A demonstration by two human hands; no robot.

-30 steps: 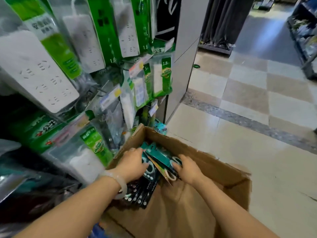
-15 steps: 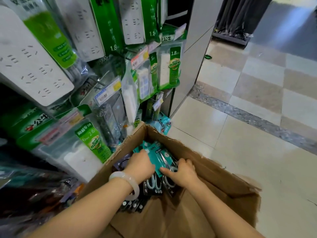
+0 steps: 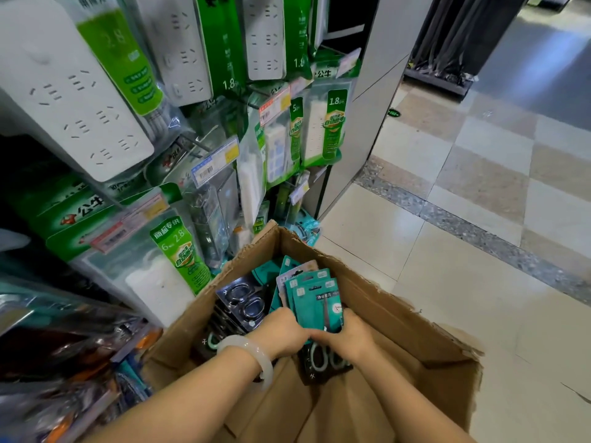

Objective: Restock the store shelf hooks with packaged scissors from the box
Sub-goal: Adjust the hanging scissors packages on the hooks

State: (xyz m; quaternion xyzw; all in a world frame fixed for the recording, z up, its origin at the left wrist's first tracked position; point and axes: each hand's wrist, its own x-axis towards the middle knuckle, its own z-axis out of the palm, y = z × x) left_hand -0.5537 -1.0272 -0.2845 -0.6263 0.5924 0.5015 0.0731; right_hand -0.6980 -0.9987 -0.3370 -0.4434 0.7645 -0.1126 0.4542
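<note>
Glossy tiled floor (image 3: pixel 463 282) — open cardboard box (image 3: pixel 399 321) resting on it.

Rough cardboard box (image 3: pixel 399 318), glossy floor tiles (image 3: pixel 447 282)

Just the one view here, a wide-angle cam on the person's head, tilted forward and down. It sits close over the open cardboard box (image 3: pixel 399 318), with both forearms reaching in from the bottom edge. The left half is filled by the shelf hooks (image 3: pixel 204 145) with hanging packs, really near the lens and bent by the wide angle. The tiled floor (image 3: pixel 479 193) runs off to the upper right.
</note>
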